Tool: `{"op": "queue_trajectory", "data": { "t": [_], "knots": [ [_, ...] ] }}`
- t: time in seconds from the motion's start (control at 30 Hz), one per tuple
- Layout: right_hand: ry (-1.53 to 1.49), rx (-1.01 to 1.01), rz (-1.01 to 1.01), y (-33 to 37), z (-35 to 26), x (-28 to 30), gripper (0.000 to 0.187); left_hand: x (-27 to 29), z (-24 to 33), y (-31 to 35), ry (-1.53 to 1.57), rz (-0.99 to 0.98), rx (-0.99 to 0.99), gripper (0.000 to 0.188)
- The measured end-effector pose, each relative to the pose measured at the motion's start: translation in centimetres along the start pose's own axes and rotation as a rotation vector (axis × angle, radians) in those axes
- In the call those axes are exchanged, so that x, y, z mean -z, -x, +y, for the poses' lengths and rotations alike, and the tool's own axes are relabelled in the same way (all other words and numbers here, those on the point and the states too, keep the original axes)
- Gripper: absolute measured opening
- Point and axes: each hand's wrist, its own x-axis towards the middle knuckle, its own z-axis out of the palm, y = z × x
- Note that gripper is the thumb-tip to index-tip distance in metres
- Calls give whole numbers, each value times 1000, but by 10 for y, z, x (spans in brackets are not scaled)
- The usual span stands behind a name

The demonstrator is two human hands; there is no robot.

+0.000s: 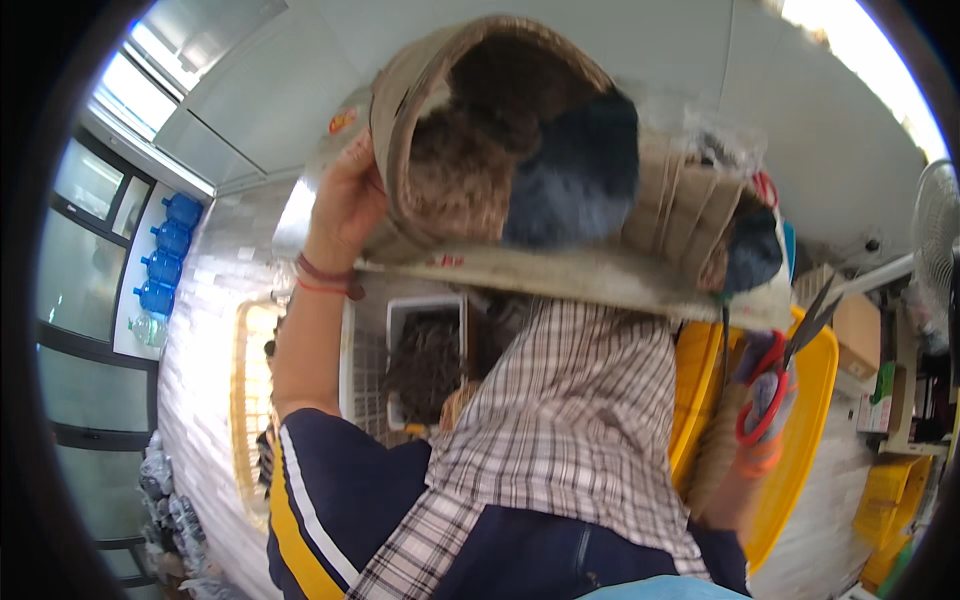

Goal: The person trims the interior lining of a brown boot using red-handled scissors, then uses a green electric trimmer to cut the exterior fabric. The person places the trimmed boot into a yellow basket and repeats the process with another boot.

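My left hand [350, 195] grips the left side of a wide, beige, tube-shaped piece lined with fur [460, 165]. Its open end faces me, showing brown and dark blue fur; the exact kind of article is unclear. A similar beige piece with dark fur [680, 215] lies to the right on the pale work table [600, 275]. Down at the right, my right hand [770, 390], in a greyish glove, is closed around red-handled scissors [765, 395]. The scissors' dark blades stand apart and point up and to the right.
Below the table edge is a white crate [400, 310] holding dark scraps. A large yellow tub [815, 400] stands by my right arm, and a pale yellow basket [245, 390] on the left floor. Blue water bottles [160, 265] line the left wall; a fan [935, 230] is far right.
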Motion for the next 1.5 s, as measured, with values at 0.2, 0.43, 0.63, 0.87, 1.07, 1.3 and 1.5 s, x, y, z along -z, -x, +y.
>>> {"op": "queue_trajectory", "data": {
  "t": [0.2, 0.43, 0.63, 0.87, 1.07, 1.3, 1.5],
  "knots": [
    [519, -233, -403, 27, -57, -45, 40, 4, -136, 138, 258, 255, 180, 33],
    [1097, 71, -551, 35, 0, -73, 30, 26, -214, 188, 416, 389, 341, 32],
    [1263, 55, -711, 27, 30, -92, 29, 34, -234, 201, 497, 498, 392, 32],
    [1209, -105, -733, 36, 48, -81, 31, 38, -238, 210, 454, 535, 410, 32],
    [559, -585, -295, 74, 60, -59, 36, -7, -235, 191, 73, 595, 388, 31],
    [-646, -755, 46, 128, 81, -44, 47, -99, -220, 138, -1058, 76, 40, 20],
    [-923, -626, 49, 98, 28, -70, 45, -111, -233, 113, -1185, -339, -460, 35]
  ]
}}
